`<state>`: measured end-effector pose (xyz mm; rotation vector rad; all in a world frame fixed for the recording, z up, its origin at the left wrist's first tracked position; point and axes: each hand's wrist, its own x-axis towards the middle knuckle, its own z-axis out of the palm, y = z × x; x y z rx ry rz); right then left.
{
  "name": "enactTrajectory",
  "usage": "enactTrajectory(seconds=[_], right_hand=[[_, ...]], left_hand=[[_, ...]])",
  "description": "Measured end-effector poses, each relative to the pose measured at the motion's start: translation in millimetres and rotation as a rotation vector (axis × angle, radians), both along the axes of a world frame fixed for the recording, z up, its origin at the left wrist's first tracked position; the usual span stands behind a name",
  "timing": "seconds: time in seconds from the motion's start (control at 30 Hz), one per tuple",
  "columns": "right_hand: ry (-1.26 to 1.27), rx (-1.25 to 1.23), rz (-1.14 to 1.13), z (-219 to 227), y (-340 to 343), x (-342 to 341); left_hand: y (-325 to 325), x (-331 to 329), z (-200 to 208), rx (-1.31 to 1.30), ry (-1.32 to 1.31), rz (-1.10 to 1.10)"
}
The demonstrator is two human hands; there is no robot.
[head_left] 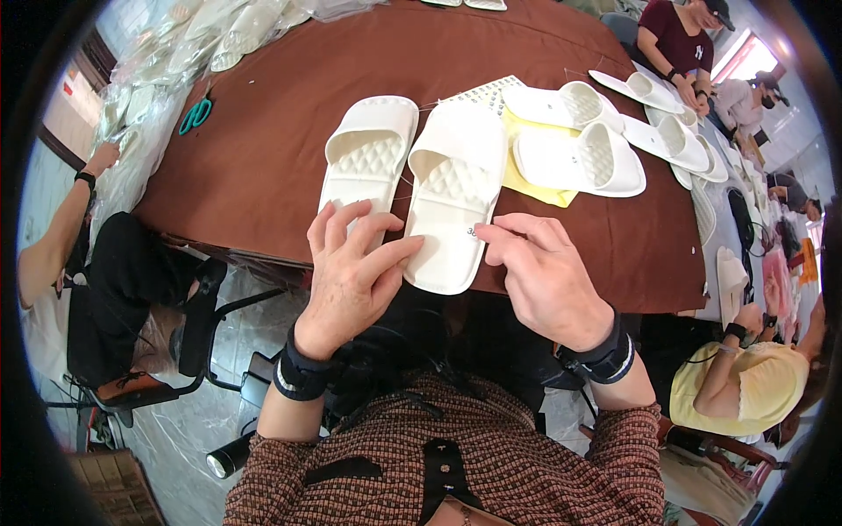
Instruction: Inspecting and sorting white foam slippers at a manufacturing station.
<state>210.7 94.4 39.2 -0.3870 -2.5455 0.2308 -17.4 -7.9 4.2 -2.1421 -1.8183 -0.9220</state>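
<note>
A white slipper (451, 250) with a quilted strap lies with its heel end over the table's near edge. At its right edge my right hand (544, 272) is closed in a pinch, fingertips on a small sticker (471, 232) with black print. My left hand (349, 263) is open, its fingers spread. It covers the heel of a second white slipper (368, 158) on the left, and its index fingertip touches the first slipper's left edge. Behind them lies a white sheet (491, 91) with rows of small dark marks, partly hidden by slippers.
A yellow sheet (545, 192) lies under more white slippers (579, 159) to the right. Teal scissors (195, 116) rest far left on the brown tablecloth (254, 131). Plastic-wrapped slippers (237, 39) are piled at the far left. Other people sit on both sides.
</note>
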Motion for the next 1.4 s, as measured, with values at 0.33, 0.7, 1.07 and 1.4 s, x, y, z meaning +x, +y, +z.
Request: enactTrajectory(seconds=[0.33, 0.7, 1.07, 1.4], right_hand=[[-0.070, 0.061, 0.001, 2, -1, -3], [-0.018, 0.057, 0.000, 6, 3, -4], [-0.033, 0.007, 0.015, 14, 4, -4], [-0.117, 0.017, 0.063, 14, 4, -7]], left_hand=[[-1, 1, 3, -0.003, 0.017, 0.006], [-1, 0, 1, -0.009, 0.005, 0.003], [-1, -1, -1, -0.004, 0.011, 0.009], [-1, -4, 3, -0.002, -0.019, -0.023]])
